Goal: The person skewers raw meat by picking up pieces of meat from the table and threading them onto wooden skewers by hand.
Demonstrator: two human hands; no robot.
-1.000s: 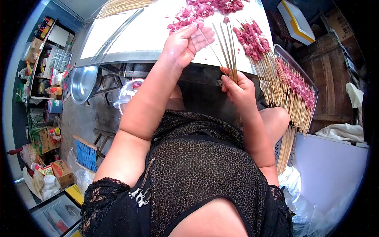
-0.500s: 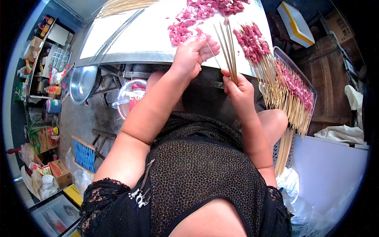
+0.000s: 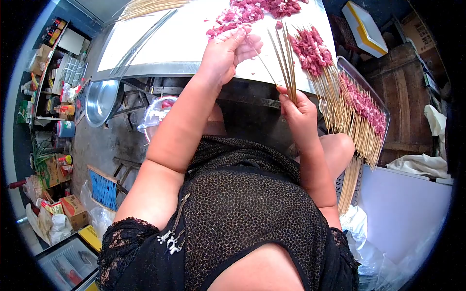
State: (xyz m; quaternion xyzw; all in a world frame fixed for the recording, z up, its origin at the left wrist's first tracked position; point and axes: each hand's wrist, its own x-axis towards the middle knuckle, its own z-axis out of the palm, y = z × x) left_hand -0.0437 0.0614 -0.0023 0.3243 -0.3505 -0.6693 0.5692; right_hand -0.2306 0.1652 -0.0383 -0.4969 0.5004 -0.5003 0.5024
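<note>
My left hand is over the table's front edge, thumb and forefinger pinched, the other fingers loosely extended. What it pinches is too small to make out; a thin skewer slants from there to my right hand. My right hand grips a bundle of skewers, tips upward, one with a small bit of meat near its tip. Loose red meat pieces lie on the white tabletop beyond my left hand. Meat-loaded skewers rest at the table's right edge.
A tray of loaded skewers stands to the right. Bare skewers and metal rods lie on the table's left part. A metal basin and a plastic-lined bucket are below. Shelves line the left side.
My left hand moved right and toward me, then back up and left over the table. My right hand, still around the skewers, has shifted slightly right.
</note>
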